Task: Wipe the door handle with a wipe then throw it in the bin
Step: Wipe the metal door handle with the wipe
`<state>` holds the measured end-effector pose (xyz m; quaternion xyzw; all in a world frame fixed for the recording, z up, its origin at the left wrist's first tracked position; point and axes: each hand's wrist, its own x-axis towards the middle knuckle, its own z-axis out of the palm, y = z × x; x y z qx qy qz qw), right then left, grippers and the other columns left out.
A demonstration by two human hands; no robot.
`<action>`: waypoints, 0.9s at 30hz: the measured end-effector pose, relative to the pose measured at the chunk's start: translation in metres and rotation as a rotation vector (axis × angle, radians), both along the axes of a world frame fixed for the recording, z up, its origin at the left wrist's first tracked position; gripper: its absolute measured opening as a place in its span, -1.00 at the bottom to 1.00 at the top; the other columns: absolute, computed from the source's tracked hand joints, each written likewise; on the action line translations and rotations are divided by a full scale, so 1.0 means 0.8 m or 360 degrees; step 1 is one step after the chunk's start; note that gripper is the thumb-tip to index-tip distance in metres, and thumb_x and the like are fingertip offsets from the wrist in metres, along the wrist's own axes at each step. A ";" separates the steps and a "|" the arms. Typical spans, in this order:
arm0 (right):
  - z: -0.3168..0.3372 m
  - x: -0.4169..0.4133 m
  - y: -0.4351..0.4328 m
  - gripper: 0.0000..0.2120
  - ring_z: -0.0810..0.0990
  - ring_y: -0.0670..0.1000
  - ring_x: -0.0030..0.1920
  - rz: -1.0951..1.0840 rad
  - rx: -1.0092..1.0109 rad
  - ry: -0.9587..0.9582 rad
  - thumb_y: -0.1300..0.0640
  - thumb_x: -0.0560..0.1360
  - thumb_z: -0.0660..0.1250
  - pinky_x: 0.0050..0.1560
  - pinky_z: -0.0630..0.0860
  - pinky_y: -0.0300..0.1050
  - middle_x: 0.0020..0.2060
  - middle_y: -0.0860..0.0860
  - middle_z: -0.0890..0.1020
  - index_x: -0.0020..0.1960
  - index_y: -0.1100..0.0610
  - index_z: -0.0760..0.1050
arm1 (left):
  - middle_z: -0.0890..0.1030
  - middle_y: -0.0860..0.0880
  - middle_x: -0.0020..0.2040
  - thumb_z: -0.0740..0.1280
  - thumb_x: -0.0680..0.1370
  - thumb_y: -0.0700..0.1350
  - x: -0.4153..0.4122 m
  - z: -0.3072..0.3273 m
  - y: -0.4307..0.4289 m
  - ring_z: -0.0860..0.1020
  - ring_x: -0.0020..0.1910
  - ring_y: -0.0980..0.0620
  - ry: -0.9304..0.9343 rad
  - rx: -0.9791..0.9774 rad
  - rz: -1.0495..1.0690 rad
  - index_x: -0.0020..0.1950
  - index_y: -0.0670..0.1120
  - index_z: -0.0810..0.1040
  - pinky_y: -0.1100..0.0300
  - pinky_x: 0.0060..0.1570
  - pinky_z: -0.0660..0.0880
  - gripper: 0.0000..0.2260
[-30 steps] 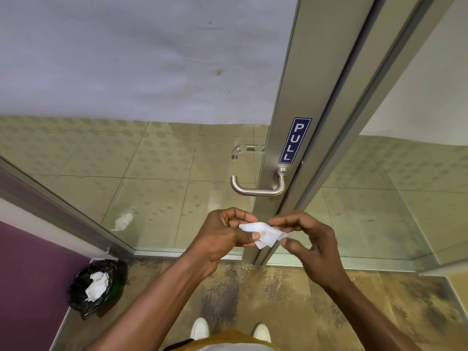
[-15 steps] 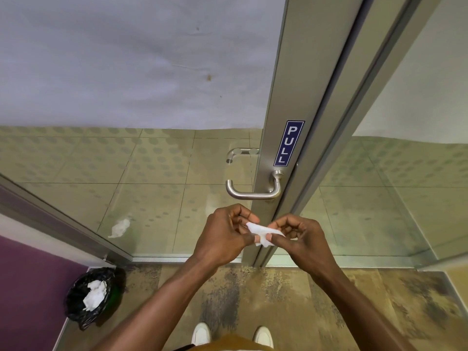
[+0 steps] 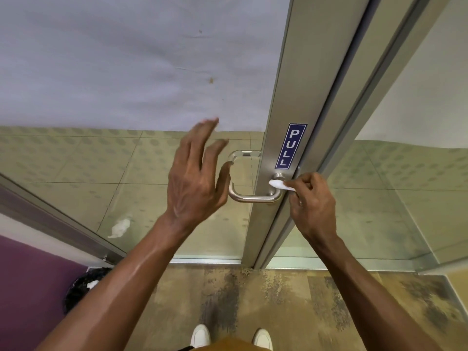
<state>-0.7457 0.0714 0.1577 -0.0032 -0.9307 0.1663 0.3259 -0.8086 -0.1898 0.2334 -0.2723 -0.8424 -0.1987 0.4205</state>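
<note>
A brushed steel lever door handle [image 3: 255, 198] juts left from the aluminium door frame, under a blue PULL sign [image 3: 290, 146]. My right hand [image 3: 310, 201] pinches a small white wipe [image 3: 278, 184] and presses it against the handle's base at the frame. My left hand [image 3: 195, 173] hovers with fingers spread just left of the handle's free end, holding nothing. A black-lined bin [image 3: 81, 287] with white paper inside stands at the lower left, partly hidden by my left forearm.
The door is glass with a frosted upper panel [image 3: 126, 59]; a second handle [image 3: 240, 155] shows through the glass on the far side. A purple wall [image 3: 30, 287] is at the left. My white shoes [image 3: 201, 335] stand on a mottled brown floor.
Both hands held the wipe together below the handle. Now my left hand has let go and risen open, and my right hand has carried the wipe up onto the handle's base.
</note>
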 end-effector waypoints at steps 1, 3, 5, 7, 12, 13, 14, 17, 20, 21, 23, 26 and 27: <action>-0.002 -0.003 0.000 -0.65 0.60 0.12 -0.05 0.0065 0.0037 -0.0088 0.35 0.50 0.51 -0.22 0.61 -0.07 0.06 0.16 0.59 0.25 0.14 0.66 | 0.52 -0.45 0.57 0.45 0.70 -0.17 -0.009 0.004 -0.002 0.51 0.58 -0.45 0.0054 -0.0012 0.0012 0.42 -0.38 0.63 -0.23 0.61 0.50 -0.63; -0.005 -0.005 0.003 -0.49 0.63 0.16 0.03 0.0199 0.0148 -0.0235 0.33 0.49 0.54 -0.21 0.72 0.04 0.13 0.16 0.57 0.37 0.04 0.56 | 0.41 -0.51 0.63 0.46 0.69 -0.15 -0.028 0.009 -0.007 0.37 0.67 -0.49 0.0108 -0.0041 0.0022 0.57 -0.37 0.48 -0.25 0.74 0.34 -0.49; -0.005 -0.005 0.008 -0.41 0.65 0.17 0.08 0.0327 0.0261 -0.0347 0.32 0.47 0.57 -0.17 0.77 0.10 0.19 0.16 0.54 0.44 0.05 0.51 | 0.32 -0.53 0.67 0.49 0.65 -0.15 -0.047 0.010 -0.016 0.28 0.72 -0.51 0.0108 -0.0058 0.0038 0.65 -0.34 0.35 -0.21 0.80 0.23 -0.36; -0.003 -0.004 0.013 -0.40 0.65 0.17 0.14 0.0448 0.0336 -0.0423 0.25 0.48 0.57 -0.06 0.78 0.10 0.28 0.15 0.49 0.48 0.10 0.49 | 0.25 -0.52 0.70 0.50 0.63 -0.08 -0.064 0.005 -0.026 0.15 0.79 -0.46 0.0113 -0.0066 0.0079 0.70 -0.35 0.28 -0.15 0.82 0.12 -0.26; 0.005 -0.016 0.040 -0.31 0.65 0.13 0.20 0.0760 0.0568 -0.0533 0.21 0.50 0.55 0.08 0.75 0.00 0.48 0.14 0.37 0.57 0.14 0.38 | -0.11 -0.25 0.85 0.44 0.68 0.14 -0.090 -0.015 -0.044 -0.19 0.85 -0.19 0.0099 -0.0144 0.0117 0.79 -0.28 0.12 -0.23 0.84 0.01 -0.13; 0.010 -0.023 0.045 -0.33 0.65 0.08 0.20 0.0818 0.0632 -0.0569 0.19 0.54 0.53 0.01 0.76 -0.05 0.49 0.10 0.37 0.58 0.09 0.36 | -0.20 -0.17 0.85 0.42 0.69 0.17 -0.094 -0.018 -0.046 -0.24 0.85 -0.15 0.0093 -0.0166 0.0117 0.80 -0.27 0.10 -0.21 0.85 -0.04 -0.12; 0.015 -0.027 0.050 -0.43 0.65 -0.02 0.16 0.0885 0.0727 -0.0580 0.11 0.62 0.45 -0.08 0.73 -0.12 0.49 -0.01 0.38 0.56 -0.02 0.34 | -0.25 -0.12 0.83 0.40 0.70 0.19 -0.097 -0.019 -0.048 -0.27 0.85 -0.13 0.0090 -0.0185 0.0115 0.81 -0.26 0.08 -0.18 0.85 -0.08 -0.12; 0.035 -0.042 0.052 -0.76 0.59 -0.26 0.03 0.1018 0.0713 -0.0663 -0.35 0.72 0.01 -0.19 0.53 -0.21 0.24 -0.40 0.43 0.29 -0.34 0.33 | -0.31 -0.06 0.83 0.37 0.71 0.22 -0.103 -0.021 -0.050 -0.31 0.84 -0.11 0.0080 -0.0211 0.0131 0.82 -0.23 0.04 -0.15 0.84 -0.14 -0.11; 0.045 -0.053 0.054 -0.73 0.52 -0.07 0.21 0.1038 0.1018 -0.0506 -0.03 0.73 0.15 -0.13 0.72 -0.03 0.24 -0.09 0.45 0.37 -0.01 0.46 | -0.33 -0.05 0.83 0.36 0.71 0.23 -0.106 -0.024 -0.052 -0.32 0.84 -0.10 0.0071 -0.0226 0.0137 0.85 -0.18 -0.07 -0.15 0.84 -0.17 -0.07; 0.049 -0.053 0.053 -0.71 0.49 0.04 0.26 0.1018 0.1053 -0.0525 0.06 0.69 0.24 -0.12 0.75 0.00 0.24 0.02 0.46 0.39 0.08 0.48 | -0.34 -0.05 0.82 0.35 0.72 0.23 -0.107 -0.025 -0.052 -0.33 0.83 -0.09 0.0073 -0.0239 0.0138 0.86 -0.14 -0.14 -0.14 0.84 -0.18 -0.05; 0.051 -0.052 0.051 -0.68 0.51 0.10 0.28 0.0966 0.1061 -0.0613 0.13 0.66 0.34 -0.15 0.76 0.02 0.24 0.08 0.47 0.40 0.11 0.47 | -0.34 -0.04 0.83 0.34 0.72 0.24 -0.108 -0.027 -0.052 -0.33 0.83 -0.09 0.0076 -0.0264 0.0135 0.85 -0.07 -0.22 -0.14 0.84 -0.20 -0.04; 0.050 -0.041 0.045 -0.66 0.59 0.09 0.22 0.0887 0.0957 -0.0705 0.00 0.78 0.04 -0.16 0.72 0.03 0.25 0.05 0.49 0.44 0.09 0.43 | -0.34 -0.05 0.82 0.33 0.71 0.24 -0.110 -0.030 -0.052 -0.34 0.83 -0.10 0.0064 -0.0263 0.0135 0.84 -0.06 -0.24 -0.13 0.83 -0.23 -0.04; 0.049 -0.038 0.042 -0.52 0.59 0.08 0.21 0.0876 0.0899 -0.0733 -0.06 0.78 -0.12 -0.12 0.71 0.06 0.26 0.03 0.49 0.44 0.10 0.46 | -0.35 -0.05 0.82 0.33 0.71 0.24 -0.110 -0.030 -0.051 -0.35 0.83 -0.10 0.0058 -0.0259 0.0134 0.84 -0.05 -0.24 -0.13 0.83 -0.23 -0.04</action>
